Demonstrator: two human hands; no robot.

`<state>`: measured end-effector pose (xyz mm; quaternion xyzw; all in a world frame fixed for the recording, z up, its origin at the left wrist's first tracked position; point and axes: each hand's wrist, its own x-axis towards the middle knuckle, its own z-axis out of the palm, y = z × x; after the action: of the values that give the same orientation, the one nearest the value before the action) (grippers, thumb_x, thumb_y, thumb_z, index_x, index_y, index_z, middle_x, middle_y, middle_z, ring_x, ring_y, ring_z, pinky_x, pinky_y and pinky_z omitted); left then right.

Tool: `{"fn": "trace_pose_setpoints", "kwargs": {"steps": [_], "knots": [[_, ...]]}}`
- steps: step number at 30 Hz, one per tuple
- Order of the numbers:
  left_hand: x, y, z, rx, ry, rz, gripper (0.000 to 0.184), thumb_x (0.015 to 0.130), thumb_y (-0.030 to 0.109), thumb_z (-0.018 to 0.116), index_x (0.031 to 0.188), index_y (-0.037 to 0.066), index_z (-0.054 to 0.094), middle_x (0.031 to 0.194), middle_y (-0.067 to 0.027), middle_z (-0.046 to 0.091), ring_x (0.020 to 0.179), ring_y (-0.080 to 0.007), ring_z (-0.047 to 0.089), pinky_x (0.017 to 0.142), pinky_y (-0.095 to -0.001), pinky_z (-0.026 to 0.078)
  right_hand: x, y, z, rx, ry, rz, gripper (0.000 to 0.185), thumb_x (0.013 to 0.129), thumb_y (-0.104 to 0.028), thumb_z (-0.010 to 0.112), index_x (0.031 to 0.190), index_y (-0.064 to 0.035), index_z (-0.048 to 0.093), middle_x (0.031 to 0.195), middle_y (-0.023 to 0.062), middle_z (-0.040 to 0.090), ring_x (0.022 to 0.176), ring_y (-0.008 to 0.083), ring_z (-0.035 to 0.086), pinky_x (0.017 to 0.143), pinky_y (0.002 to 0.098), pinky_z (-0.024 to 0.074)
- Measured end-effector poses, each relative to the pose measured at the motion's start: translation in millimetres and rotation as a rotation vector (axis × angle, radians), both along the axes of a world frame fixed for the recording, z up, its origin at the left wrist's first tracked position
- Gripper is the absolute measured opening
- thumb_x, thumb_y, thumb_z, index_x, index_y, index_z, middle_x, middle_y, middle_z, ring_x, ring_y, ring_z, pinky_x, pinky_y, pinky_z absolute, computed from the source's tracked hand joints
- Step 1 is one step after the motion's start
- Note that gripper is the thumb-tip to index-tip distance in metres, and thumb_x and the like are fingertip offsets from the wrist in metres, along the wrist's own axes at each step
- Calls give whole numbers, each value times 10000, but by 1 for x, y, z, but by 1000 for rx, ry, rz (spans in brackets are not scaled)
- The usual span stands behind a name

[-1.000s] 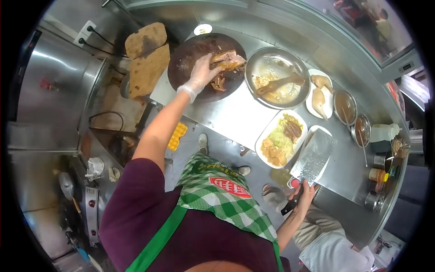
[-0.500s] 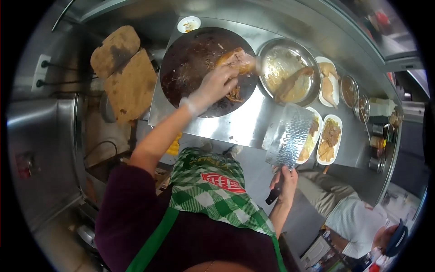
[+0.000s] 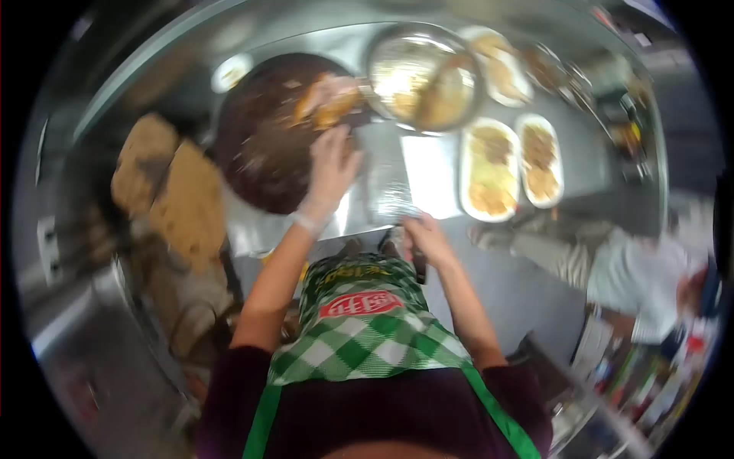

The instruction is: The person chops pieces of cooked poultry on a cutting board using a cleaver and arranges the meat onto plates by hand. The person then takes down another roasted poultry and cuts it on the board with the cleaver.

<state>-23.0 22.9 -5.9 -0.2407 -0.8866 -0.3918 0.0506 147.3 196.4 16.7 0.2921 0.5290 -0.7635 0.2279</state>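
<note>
My left hand [image 3: 332,164], in a thin clear glove, reaches over the right side of a round dark chopping block [image 3: 260,153]. Its fingers look apart, close to the cleaver blade, with nothing clearly held; blur hides what lies beneath them. Just beyond the fingertips lies a piece of browned roast poultry [image 3: 329,99]. My right hand [image 3: 430,241] is closed around the dark handle of a broad cleaver [image 3: 388,172]. The blade lies roughly flat beside the block's right edge, pointing away from me.
A steel bowl [image 3: 381,76] with a browned piece and liquid stands right of the block. Beyond are two filled white dishes [image 3: 466,199] [image 3: 527,195] and a plate of pale poultry [image 3: 524,96]. Wooden boards [image 3: 187,206] lean at left. Another person [image 3: 634,279] is at right.
My view has turned, shifting the counter left. My right hand has brought the cleaver from beside the white dishes to the block's edge. My left hand has drawn back from the poultry.
</note>
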Motion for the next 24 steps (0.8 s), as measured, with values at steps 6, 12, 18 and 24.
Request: {"fn": "trace_pose_setpoints", "kwargs": {"steps": [6,12,18,24], "knots": [[6,9,-30,-4,-16,7,416,944,135,447,1324,-34,438,1397,-238,377,1312,-388,322,1092,-460,231,-26,-41,-17,-114,132,8,176,922,-196,514,904,-21,506,549,28,501,380,142,514,347,238,341],[67,103,14,-34,-17,-118,442,923,102,482,1339,-31,410,1415,-259,330,1324,-427,284,1099,-496,217,39,37,-1,-155,143,-107,159,932,-179,517,893,-26,500,545,35,499,376,150,508,359,260,391],[145,282,-10,124,-75,-368,448,919,139,468,1341,-3,416,1421,-250,328,1330,-408,291,1106,-482,222,141,177,14,53,13,-312,165,922,-183,535,865,-35,490,529,40,507,376,157,519,369,263,385],[200,372,-14,97,-175,-448,438,908,98,466,1329,-9,416,1430,-252,306,1315,-436,296,1103,-490,235,194,265,15,-2,-58,-426,113,928,-135,508,905,-27,482,551,47,498,359,170,499,351,280,398]]}}
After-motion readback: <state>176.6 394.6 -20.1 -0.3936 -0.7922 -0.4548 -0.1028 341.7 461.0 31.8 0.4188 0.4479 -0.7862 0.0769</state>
